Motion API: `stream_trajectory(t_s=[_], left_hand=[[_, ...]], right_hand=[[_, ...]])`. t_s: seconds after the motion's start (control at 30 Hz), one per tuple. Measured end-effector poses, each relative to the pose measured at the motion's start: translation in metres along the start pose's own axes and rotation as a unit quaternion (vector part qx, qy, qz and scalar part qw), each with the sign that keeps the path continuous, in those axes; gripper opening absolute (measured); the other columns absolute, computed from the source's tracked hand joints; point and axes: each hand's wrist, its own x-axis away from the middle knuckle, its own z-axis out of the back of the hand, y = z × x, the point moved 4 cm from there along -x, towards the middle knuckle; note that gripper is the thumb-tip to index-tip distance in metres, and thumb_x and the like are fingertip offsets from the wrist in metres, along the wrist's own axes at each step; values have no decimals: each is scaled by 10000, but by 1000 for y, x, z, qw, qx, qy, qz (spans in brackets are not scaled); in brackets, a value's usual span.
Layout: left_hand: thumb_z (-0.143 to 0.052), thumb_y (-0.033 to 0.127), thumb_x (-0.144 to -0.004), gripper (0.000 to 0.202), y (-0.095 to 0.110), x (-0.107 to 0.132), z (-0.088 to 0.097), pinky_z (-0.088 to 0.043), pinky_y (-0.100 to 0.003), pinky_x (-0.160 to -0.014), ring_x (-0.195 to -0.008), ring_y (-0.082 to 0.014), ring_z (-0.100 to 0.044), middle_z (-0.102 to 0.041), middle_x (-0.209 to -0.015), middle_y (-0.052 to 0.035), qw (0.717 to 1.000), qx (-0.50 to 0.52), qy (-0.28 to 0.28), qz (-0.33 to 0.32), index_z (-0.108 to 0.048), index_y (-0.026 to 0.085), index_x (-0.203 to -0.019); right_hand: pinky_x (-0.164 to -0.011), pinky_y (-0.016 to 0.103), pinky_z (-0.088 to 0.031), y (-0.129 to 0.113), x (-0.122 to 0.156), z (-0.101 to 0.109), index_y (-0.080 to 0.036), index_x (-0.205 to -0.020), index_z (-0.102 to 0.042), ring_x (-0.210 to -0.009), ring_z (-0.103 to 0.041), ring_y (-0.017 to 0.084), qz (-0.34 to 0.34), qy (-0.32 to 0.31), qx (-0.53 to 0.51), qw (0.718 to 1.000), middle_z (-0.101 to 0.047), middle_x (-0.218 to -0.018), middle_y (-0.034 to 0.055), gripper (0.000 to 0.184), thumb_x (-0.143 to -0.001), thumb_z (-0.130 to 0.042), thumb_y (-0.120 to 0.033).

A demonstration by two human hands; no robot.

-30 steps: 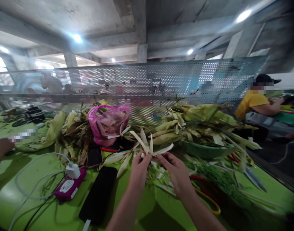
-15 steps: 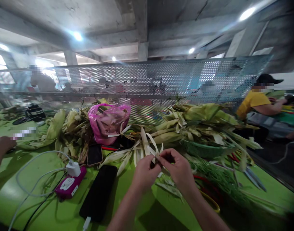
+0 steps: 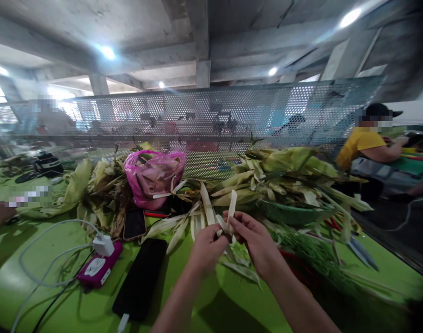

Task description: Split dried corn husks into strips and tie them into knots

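My left hand [image 3: 207, 249] and my right hand [image 3: 256, 243] meet above the green table [image 3: 31, 296], both pinched on a small bundle of pale leaf strips [image 3: 228, 215]. The strips stick up from between my fingertips. Just beyond my hands lie more pale strips [image 3: 183, 226] and a heap of green and yellow husk leaves [image 3: 284, 178].
A black phone [image 3: 142, 277] lies at my left wrist, next to a pink power strip [image 3: 99, 268] with a white charger and cables. A pink plastic bag [image 3: 154, 178], a green basin [image 3: 291, 215] and a perforated metal screen [image 3: 211, 120] stand behind. A person in yellow [image 3: 360, 145] works at right.
The spread fan of strips has been gathered into a tighter bundle. My hands have come closer together, now pinching it at the base.
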Motion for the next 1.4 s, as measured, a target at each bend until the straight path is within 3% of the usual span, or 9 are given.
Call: stream_trajectory(t_s=[0.1,0.33,0.5,0.67,0.87,1.0,1.13,1.23,1.4], left_hand=[[-579,211,-666,100,0,-1,-2,-315,-235,-614,-611,-111,-421,-521,-635,8,999,13,-52,-7,-649,148,-699],[-684,260,-617,127,-5,0,2,-306,-221,-569,-545,-86,-421,-538,-580,15,995,61,-32,67,-658,148,-671],[-741,279,-562,180,-1,2,2,-253,-225,-518,-491,-64,-366,-548,-551,13,993,71,-20,88,-641,138,-611],[-689,306,-563,186,-8,1,7,-122,-245,-481,-438,-49,-277,-557,-544,9,989,99,-27,110,-600,147,-599],[-679,337,-615,216,-14,2,6,-106,-255,-487,-459,-54,-256,-504,-552,23,988,98,-55,105,-581,146,-632],[-678,323,-607,201,-9,3,4,-130,-249,-495,-480,-60,-284,-537,-589,10,992,53,-55,103,-627,144,-685],[-679,279,-575,174,1,4,1,-188,-240,-513,-499,-67,-309,-526,-586,15,993,50,-61,83,-649,150,-688],[-671,271,-580,161,5,4,0,-220,-236,-523,-516,-74,-326,-511,-591,16,993,55,-76,70,-646,155,-689],[-662,271,-593,126,9,5,6,-253,-234,-544,-555,-89,-353,-483,-592,20,996,20,-69,53,-602,165,-622]], right_hand=[[-447,234,-277,-7,1,5,-178,-824,-669,-475,-365,88,18,31,-35,999,-611,-685,8,283,-730,-713,-441],[-545,236,-404,-17,6,2,-216,-812,-605,-556,-483,100,8,-42,-128,991,-659,-808,13,184,-743,-734,-328],[-544,225,-385,-27,9,3,-199,-815,-686,-577,-471,110,24,-81,-50,995,-589,-659,-11,191,-697,-765,-326],[-572,260,-408,-34,11,8,-191,-732,-661,-622,-491,150,38,-131,-8,991,-601,-731,33,223,-711,-713,-407],[-671,291,-429,-45,21,2,-192,-667,-615,-733,-536,188,49,-222,123,966,-610,-744,25,227,-772,-658,-389],[-730,308,-443,-50,21,-2,-195,-651,-594,-825,-583,215,87,-214,191,954,-661,-825,33,250,-824,-605,-376],[-677,287,-437,-43,13,0,-205,-797,-685,-760,-582,195,108,-174,263,943,-683,-810,30,193,-820,-621,-386],[-667,285,-440,-38,8,2,-206,-879,-705,-744,-580,191,95,-166,261,946,-687,-812,36,218,-818,-627,-400],[-735,303,-461,-40,9,1,-205,-790,-697,-829,-590,211,102,-188,233,949,-671,-877,48,179,-828,-609,-356]])
